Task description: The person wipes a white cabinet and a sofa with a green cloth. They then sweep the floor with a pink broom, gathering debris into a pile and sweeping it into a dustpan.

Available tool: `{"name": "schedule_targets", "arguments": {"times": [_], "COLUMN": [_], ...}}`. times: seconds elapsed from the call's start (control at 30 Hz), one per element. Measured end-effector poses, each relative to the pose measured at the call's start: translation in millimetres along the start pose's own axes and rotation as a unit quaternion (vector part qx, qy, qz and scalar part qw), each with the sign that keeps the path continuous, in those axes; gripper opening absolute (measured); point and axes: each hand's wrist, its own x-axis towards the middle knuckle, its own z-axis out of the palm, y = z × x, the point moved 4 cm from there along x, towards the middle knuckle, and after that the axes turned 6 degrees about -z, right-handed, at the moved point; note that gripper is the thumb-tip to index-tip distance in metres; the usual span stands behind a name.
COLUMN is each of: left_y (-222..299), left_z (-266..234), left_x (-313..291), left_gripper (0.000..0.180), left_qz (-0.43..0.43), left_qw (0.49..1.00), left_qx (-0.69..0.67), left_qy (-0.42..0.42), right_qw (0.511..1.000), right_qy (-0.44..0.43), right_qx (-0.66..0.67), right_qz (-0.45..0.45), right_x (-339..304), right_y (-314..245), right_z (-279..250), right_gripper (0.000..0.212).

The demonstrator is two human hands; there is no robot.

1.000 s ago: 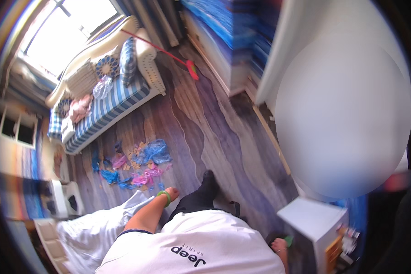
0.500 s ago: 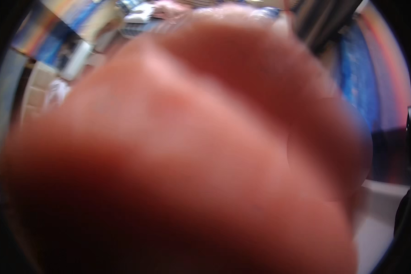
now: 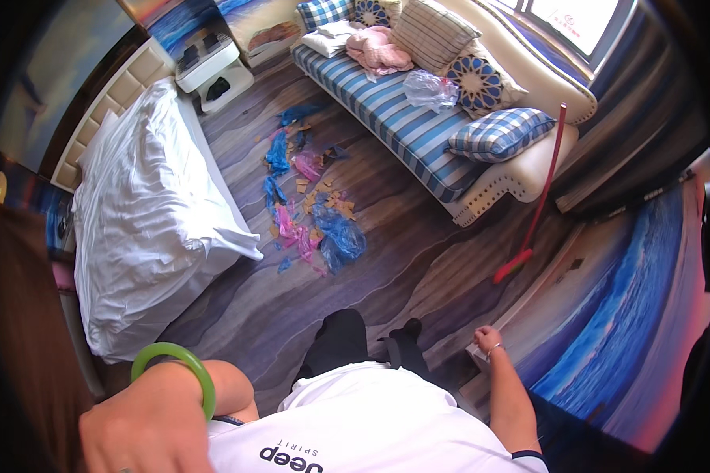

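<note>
My left hand [image 3: 146, 418] is raised close at the lower left, with a green bangle [image 3: 207, 386] round its wrist. Its fingers run out at the lower edge, so what they do is hidden. Hanging at my right side, my right hand [image 3: 487, 337] wears a thin bracelet; its fingers are curled and nothing shows in them. It is nearest to a pale ledge [image 3: 478, 355]. Ahead on the floor lie crumpled blue plastic bags [image 3: 341, 239], pink plastic bags [image 3: 292, 232] and scattered brown cardboard bits [image 3: 323, 189]. A red-handled broom [image 3: 546, 185] stands by the sofa arm.
A bed [image 3: 154, 213] with rumpled white bedding is on the left, a white nightstand [image 3: 209, 63] beyond it. The striped sofa [image 3: 394, 102] holds cushions, a pink cloth [image 3: 377, 49] and a clear plastic bag [image 3: 430, 91]. A seascape wall [image 3: 623, 307] lies on the right.
A blurred hand that covered most of the picture has moved off the view. The room, my body and both hands now show, with my left hand at the lower left.
</note>
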Motion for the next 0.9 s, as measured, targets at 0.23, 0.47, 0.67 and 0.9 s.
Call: {"name": "schedule_targets", "arguments": {"times": [0.23,0.47,0.67,0.9], "left_y": [-150,-324,-392,-431], "left_z": [-87,-115,-91,-42], "left_x": [-47,-214,-281,-289], "left_gripper": [0.012,0.014,0.025,0.022], "left_qz": [-0.267,-0.542,-0.657,-0.715], "left_qw": [0.936,0.604,0.504,0.361], "left_qx": [0.061,0.191,0.282,0.156], "left_qy": [0.223,0.552,0.485,0.578], "right_qw": [0.990,0.865,0.589,0.602], "right_qy": [0.051,0.035,0.007,-0.075], "right_qx": [-0.129,-0.495,-0.779,-0.791], "right_qz": [-0.026,-0.082,-0.215,0.076], "right_x": [78,152,337,427], "right_y": [-1,-152,-225,-308], "right_z": [-100,-147,-291,-423], "right_gripper": [0.019,0.033,0.038,0.040]}}
